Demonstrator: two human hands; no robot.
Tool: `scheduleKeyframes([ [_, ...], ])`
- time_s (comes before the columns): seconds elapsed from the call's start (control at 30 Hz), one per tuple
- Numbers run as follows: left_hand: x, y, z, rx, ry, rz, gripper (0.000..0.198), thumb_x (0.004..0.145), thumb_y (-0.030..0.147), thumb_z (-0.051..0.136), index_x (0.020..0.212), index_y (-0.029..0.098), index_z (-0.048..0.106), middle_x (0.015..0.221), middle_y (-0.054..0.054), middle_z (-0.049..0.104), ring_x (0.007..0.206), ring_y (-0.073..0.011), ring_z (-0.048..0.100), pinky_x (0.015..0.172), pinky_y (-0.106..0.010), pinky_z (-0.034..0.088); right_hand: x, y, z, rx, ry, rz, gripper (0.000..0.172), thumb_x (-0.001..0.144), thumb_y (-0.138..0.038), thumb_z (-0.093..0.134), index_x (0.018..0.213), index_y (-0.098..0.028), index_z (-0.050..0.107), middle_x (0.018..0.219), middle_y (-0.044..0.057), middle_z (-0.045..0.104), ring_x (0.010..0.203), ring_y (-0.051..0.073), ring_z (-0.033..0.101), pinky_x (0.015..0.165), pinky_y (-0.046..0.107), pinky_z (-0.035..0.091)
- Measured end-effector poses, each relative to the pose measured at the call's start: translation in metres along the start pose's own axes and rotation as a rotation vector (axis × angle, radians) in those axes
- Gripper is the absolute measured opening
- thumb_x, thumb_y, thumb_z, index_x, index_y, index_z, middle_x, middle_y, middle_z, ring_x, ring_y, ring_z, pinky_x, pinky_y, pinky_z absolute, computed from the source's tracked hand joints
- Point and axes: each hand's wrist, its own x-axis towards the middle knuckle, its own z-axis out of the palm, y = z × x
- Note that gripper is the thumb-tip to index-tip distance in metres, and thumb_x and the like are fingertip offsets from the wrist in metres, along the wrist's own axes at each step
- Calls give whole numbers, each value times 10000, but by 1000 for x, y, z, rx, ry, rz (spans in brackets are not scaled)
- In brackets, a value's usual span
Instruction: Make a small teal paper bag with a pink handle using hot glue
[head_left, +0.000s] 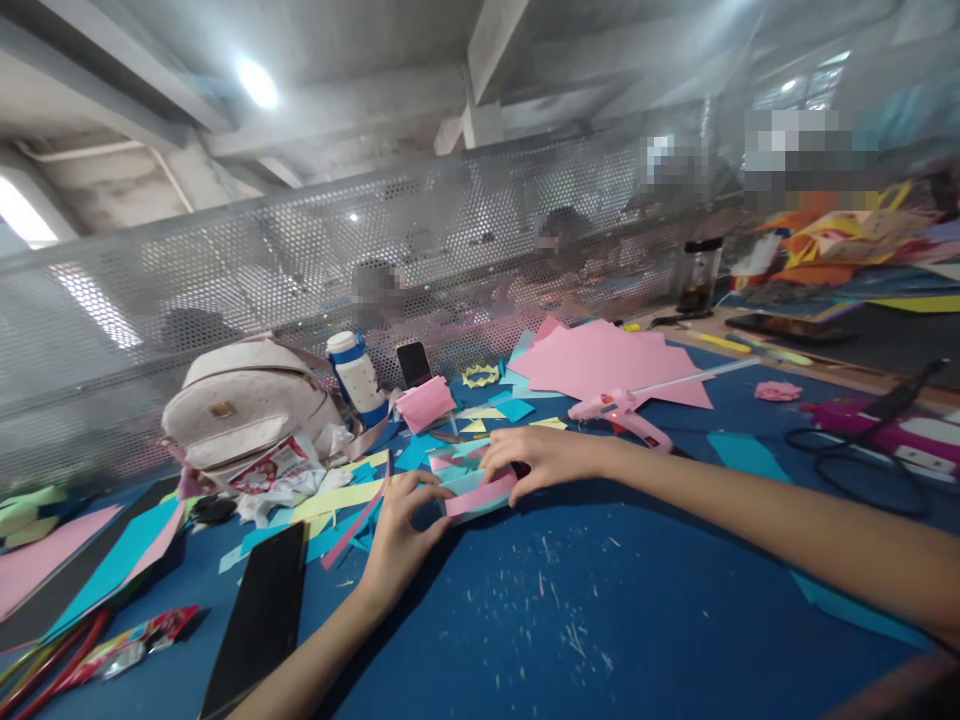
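Note:
Both my hands meet at a small folded paper piece [474, 488] of pink and light blue strips, lying on the blue table mat [570, 600]. My left hand [401, 535] curls its fingers against the piece's left end. My right hand [536, 458] lies over its top and right end, fingers bent down onto it. Loose strips of pink, yellow and blue paper [337, 505] lie just left of the piece.
A pink glue gun [622, 412] lies behind my right hand, by large pink sheets [600, 360]. A black phone [259, 615] lies front left. A white backpack [244, 400], a bottle [356, 375] and scissors [855, 450] stand around. A perforated metal screen [300, 270] closes the back.

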Motion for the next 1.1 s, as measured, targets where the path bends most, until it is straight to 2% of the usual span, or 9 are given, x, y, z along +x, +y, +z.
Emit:
scheduleKeyframes([
  [0.2, 3, 11, -11, -77, -75, -17, 99, 799, 291, 688, 841, 202, 675, 895, -51, 645, 906, -219, 596, 825, -360, 443, 1, -10, -6, 156, -17, 96, 297, 787, -356, 703, 1001, -149, 689, 930, 53, 652, 839, 152, 544, 734, 265, 413],
  [0.3, -2, 22, -13, -163, -120, -82, 128, 764, 318, 724, 792, 203, 673, 877, -44, 651, 888, -215, 604, 817, -350, 450, -5, -20, -4, 296, -27, 175, 346, 746, -406, 727, 984, -157, 699, 907, 37, 652, 782, 140, 545, 687, 252, 411],
  [0.4, -11, 34, -12, -254, -157, -167, 145, 736, 336, 748, 761, 210, 683, 863, -40, 666, 873, -216, 618, 820, -354, 460, -13, -29, 4, 438, -25, 220, 338, 748, -439, 714, 933, -157, 706, 856, 20, 649, 760, 134, 545, 688, 251, 408],
  [0.53, -20, 42, -8, -296, -165, -217, 140, 720, 329, 763, 739, 208, 694, 855, -45, 677, 882, -225, 625, 849, -371, 459, -23, -34, 22, 556, 60, 290, 322, 786, -462, 669, 806, -140, 683, 760, 3, 617, 716, 127, 528, 667, 249, 391],
  [0.63, -22, 41, -6, -317, -137, -241, 117, 725, 305, 759, 749, 206, 701, 884, -52, 664, 893, -220, 624, 852, -368, 463, -30, -33, 33, 563, 100, 339, 328, 791, -476, 658, 838, -152, 673, 792, 6, 616, 744, 138, 527, 667, 251, 388],
  [0.8, -22, 38, -5, -313, -117, -240, 87, 733, 287, 749, 767, 216, 712, 996, -63, 620, 982, -226, 603, 900, -378, 462, -37, -31, 33, 501, 59, 339, 351, 827, -456, 623, 1039, -178, 653, 969, 33, 637, 843, 162, 545, 725, 271, 408],
  [0.93, -21, 37, -5, -273, -130, -221, 83, 759, 301, 722, 791, 225, 720, 985, -66, 620, 976, -231, 602, 886, -375, 472, -40, -31, 28, 487, 41, 251, 312, 875, -375, 577, 1128, -197, 625, 1254, 67, 556, 1061, 188, 531, 890, 310, 405],
  [1.1, -20, 36, -5, -270, -166, -223, 97, 828, 299, 646, 827, 236, 720, 990, -59, 615, 981, -215, 594, 893, -350, 454, -39, -30, 27, 451, 64, 181, 274, 911, -353, 540, 1124, -208, 635, 1251, 68, 540, 1159, 190, 489, 1034, 362, 330],
])
